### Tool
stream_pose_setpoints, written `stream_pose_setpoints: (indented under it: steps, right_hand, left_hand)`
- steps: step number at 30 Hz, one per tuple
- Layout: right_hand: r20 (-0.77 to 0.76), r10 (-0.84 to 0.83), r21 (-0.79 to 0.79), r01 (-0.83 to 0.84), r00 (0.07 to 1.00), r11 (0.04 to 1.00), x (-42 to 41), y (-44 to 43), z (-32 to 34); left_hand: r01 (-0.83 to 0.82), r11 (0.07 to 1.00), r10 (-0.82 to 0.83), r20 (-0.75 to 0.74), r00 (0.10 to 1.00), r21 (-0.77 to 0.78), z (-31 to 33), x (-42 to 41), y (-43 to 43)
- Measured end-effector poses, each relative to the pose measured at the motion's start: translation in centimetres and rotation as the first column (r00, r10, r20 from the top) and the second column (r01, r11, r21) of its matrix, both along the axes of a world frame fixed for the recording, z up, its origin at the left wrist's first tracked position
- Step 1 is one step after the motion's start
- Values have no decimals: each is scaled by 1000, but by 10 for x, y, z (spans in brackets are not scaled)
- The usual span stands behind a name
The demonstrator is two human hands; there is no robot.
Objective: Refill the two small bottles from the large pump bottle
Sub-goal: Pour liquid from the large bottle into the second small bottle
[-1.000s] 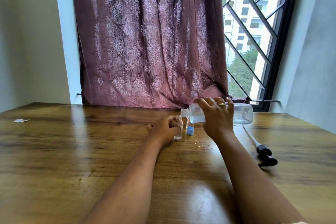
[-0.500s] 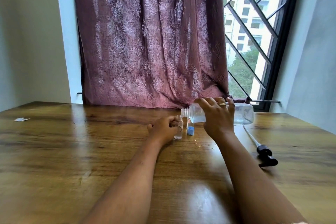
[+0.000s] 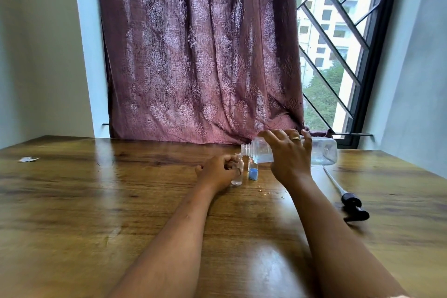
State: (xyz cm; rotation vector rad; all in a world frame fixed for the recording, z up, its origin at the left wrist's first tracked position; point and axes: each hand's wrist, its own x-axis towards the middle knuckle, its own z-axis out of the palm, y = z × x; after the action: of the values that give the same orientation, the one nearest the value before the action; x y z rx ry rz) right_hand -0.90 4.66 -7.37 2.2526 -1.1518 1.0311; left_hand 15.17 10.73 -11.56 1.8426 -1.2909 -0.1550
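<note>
My right hand grips the large clear bottle, which lies almost level above the table with its open threaded neck pointing left. That neck hovers just over the mouth of a small clear bottle, which stands upright on the table in my left hand. A second small bottle stands right behind it, partly hidden. A blue cap rests on the table beside the two. The black pump head with its long dip tube lies on the table to the right.
The wooden table runs up to a maroon curtain and a barred window. A small scrap of paper lies at the far left. Small droplets dot the wood in front of the bottles.
The large bottle has tipped slightly further, its neck a little lower over the small bottle. Both hands keep their grips and places.
</note>
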Motion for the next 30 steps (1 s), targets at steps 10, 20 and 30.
stream_pose_setpoints:
  steps: [10, 20, 30]
  right_hand:
    - [-7, -5, 1, 5, 1000, 1000, -1, 0, 0]
    - [-15, -2, 14, 2, 1000, 1000, -1, 0, 1]
    - [-13, 0, 10, 0, 1000, 1000, 0, 1, 1]
  left_hand:
    - [-22, 1000, 22, 25, 999, 14, 3, -3, 3]
    - [-31, 999, 31, 29, 999, 18, 2, -2, 2]
    - [-30, 999, 29, 22, 999, 16, 2, -3, 1]
